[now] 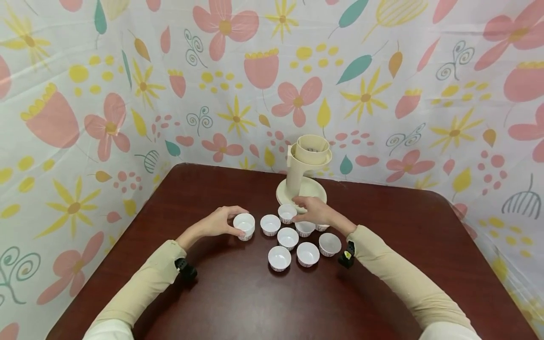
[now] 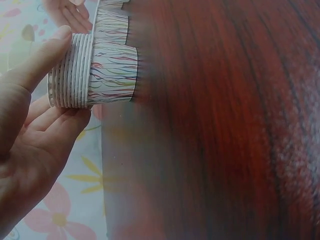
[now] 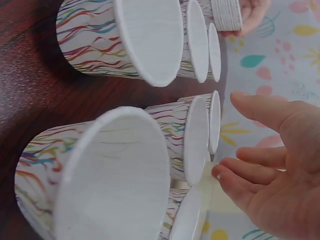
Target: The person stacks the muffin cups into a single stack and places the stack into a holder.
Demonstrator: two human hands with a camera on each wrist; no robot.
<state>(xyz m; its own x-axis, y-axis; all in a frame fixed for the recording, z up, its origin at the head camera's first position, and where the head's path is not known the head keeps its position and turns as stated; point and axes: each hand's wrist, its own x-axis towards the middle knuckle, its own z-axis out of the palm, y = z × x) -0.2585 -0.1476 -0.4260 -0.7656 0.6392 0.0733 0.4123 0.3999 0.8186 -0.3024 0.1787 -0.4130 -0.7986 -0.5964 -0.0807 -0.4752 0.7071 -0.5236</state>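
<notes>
L fingers (image 2: pixel 65 125) on cup stack (image 2: pixel 72 70), R fingers (image 3: pixel 250 172) free

My L fingers curl round the stack, thumb on one side & the rest opp., pinching it by the rims. It's approx. upright; can't tell if its base touches the desk (image 1: pixel 238 293). Rims are packed tight & the btm cup's side shows thin coloured wavy lines.

My R fingers are slightly spread, a bit bent, w/ nothing in them, just above the loose cups (image 1: pixel 279 259); can't tell if a tip meets a rim. Cups are white inside, same wavy print outside, mouths up. I count 8, grouped R of my L fingers, & beside, under & nearer me than my R fingers; one's partly hidden.

Just beyond the R fingers: a beige stand (image 1: pixel 294 178) w/ round base & a tub (image 1: pixel 312 144) in its ring. Farther out, behind it: flower-print cloth (image 1: pixel 255 108).
</notes>
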